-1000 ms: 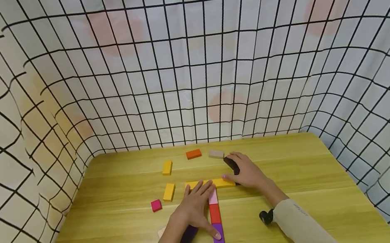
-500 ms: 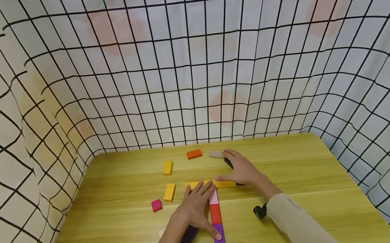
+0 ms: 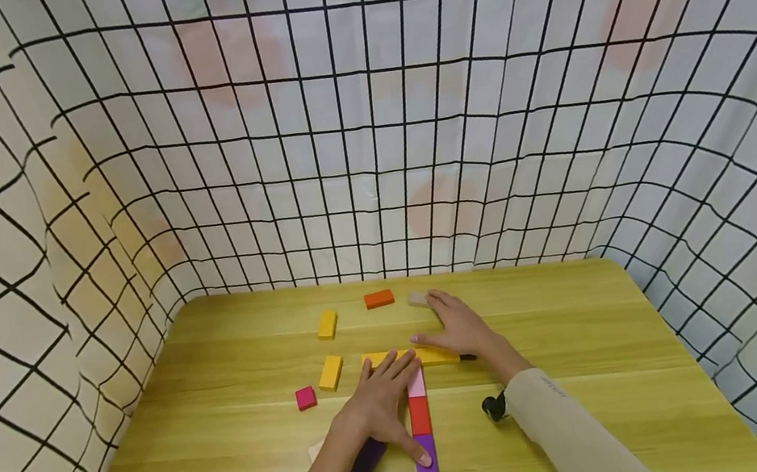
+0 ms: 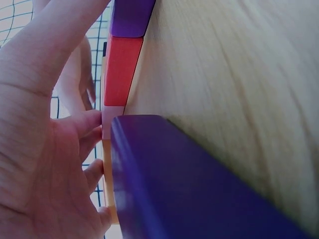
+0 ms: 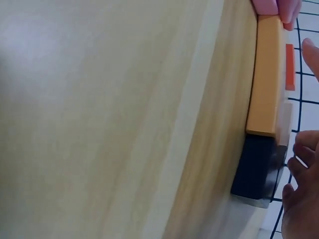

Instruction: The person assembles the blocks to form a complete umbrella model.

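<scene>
My left hand (image 3: 377,399) spreads over a T-shaped line of flat wooden blocks. Its thumb rests on the purple block (image 3: 428,471) at the near end, and its fingertips lie by the pink block (image 3: 415,382) and the yellow crossbar (image 3: 436,355). A red block (image 3: 419,416) sits between purple and pink. At the crossbar's right end lies a black block (image 5: 253,167), mostly hidden under my right hand in the head view. My right hand (image 3: 464,329) reaches over it, fingers extended, fingertips at the edge of a pale grey block (image 3: 417,298).
Farther back are an orange block (image 3: 379,299) and a yellow block (image 3: 327,325). Another yellow block (image 3: 330,374) and a magenta block (image 3: 306,398) lie left of the crossbar. Under my left wrist are a dark purple block (image 4: 189,184) and a pale block (image 3: 315,450). Black-grid curtain surrounds the table.
My right hand has left the black block, now at the crossbar's right end, and moved left and away from me to the pale grey block. My left hand stays in place.
</scene>
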A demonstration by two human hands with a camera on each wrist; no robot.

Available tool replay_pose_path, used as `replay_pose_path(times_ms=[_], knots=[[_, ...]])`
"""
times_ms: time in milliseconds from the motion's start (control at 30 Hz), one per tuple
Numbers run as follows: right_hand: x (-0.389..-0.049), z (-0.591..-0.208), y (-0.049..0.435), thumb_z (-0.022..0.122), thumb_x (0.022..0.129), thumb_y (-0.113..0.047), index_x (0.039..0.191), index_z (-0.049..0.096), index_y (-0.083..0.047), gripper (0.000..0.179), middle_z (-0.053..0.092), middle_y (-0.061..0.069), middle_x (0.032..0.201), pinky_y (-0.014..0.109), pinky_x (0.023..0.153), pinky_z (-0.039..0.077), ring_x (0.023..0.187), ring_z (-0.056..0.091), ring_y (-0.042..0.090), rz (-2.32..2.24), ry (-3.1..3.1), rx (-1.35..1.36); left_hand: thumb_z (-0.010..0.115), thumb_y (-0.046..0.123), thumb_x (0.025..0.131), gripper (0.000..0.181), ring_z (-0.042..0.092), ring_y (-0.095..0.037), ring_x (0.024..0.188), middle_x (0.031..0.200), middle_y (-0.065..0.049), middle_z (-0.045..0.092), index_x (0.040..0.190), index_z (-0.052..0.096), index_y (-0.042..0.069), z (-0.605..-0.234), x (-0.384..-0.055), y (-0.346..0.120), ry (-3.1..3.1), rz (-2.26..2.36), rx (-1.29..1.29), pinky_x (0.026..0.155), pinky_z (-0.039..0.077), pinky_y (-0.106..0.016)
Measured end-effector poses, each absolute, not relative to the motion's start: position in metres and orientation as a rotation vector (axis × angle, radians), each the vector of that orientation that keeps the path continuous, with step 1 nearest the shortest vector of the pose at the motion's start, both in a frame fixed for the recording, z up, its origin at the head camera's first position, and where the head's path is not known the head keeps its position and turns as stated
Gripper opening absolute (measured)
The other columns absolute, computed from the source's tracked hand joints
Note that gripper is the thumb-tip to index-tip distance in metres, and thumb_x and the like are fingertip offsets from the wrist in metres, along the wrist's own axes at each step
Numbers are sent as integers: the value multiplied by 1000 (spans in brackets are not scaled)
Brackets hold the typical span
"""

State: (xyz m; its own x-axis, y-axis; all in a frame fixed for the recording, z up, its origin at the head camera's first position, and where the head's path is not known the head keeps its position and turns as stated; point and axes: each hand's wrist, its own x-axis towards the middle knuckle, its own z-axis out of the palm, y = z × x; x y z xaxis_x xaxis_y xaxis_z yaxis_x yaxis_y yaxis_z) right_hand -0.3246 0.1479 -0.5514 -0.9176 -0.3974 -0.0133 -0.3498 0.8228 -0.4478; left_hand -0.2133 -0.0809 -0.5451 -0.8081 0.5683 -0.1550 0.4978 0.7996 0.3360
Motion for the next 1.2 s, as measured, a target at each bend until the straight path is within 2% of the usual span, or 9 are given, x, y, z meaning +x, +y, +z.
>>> replay_pose_path(times_ms=[200,400,733,1000,1200], knots=[[-325,-556,151,60,89,-74,163,30,-9,103,26,11,171,63,124,26,156,24,44,-641,2885,-582,81,89,48,150,7,-29,162,175,5,12,167,17,25,-546,-213,-80,2738,413,836,127,6,-67],[-325,-554,154,65,88,-70,161,35,-8,100,30,11,169,64,124,25,154,25,48,-668,2876,-652,81,88,47,150,7,-28,162,175,6,10,167,17,25,-545,-213,-80,2740,408,824,127,6,-66],[-326,-553,154,67,88,-67,159,38,-6,99,33,12,167,56,129,19,155,28,39,-635,2876,-729,82,88,47,151,7,-29,162,175,4,11,167,17,23,-547,-213,-80,2745,446,818,127,6,-66],[-324,-556,155,67,88,-67,160,37,-7,98,31,11,169,54,130,16,158,24,36,-662,2863,-726,82,88,47,151,7,-28,162,175,6,10,167,16,24,-546,-213,-81,2734,430,813,127,6,-66],[-322,-557,160,66,86,-73,160,36,-10,102,31,12,168,61,125,26,155,29,40,-677,2922,-681,83,87,47,151,6,-28,162,175,7,9,167,16,24,-546,-214,-81,2724,437,822,127,5,-66]])
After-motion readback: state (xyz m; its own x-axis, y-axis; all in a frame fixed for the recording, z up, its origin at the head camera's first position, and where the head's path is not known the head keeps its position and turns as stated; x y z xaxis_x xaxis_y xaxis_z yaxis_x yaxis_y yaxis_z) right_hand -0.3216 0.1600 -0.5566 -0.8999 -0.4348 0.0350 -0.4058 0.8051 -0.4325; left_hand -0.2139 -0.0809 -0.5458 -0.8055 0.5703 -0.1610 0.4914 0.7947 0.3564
